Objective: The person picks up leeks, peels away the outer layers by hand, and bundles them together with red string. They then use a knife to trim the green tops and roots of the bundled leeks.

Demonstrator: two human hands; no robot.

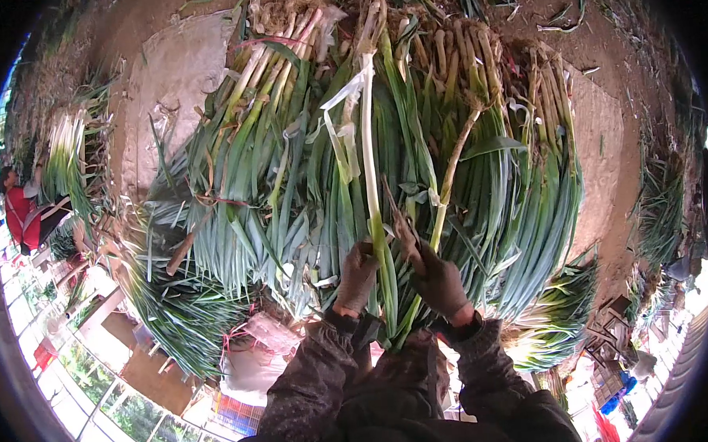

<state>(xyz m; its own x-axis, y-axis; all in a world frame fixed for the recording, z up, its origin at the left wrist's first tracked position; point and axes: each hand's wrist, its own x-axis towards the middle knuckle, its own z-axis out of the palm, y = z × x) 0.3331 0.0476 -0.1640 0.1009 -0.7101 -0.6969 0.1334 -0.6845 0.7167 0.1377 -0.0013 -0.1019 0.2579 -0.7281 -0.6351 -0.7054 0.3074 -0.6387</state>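
My left hand (358,278), in a dark glove, is closed around the green part of a large green onion (370,149). Its long white stem points away from me, roots at the far end, and strips of pale peeled skin (342,138) hang beside it. My right hand (438,282), also gloved, is closed on a long thin brown pointed piece (401,223); I cannot tell whether it is a blade or a withered leaf. Another yellowish stalk (451,177) runs down past that hand. Beneath both hands lies a broad pile of green onions (254,202), roots away from me.
More green onions (188,307) lie at the lower left, and another bunch (559,315) at the lower right. Flat sheets (170,87) cover part of the dirt floor. A person in red (23,212) is at the far left beside an onion heap (65,158). Pinkish plastic (264,335) lies near me.
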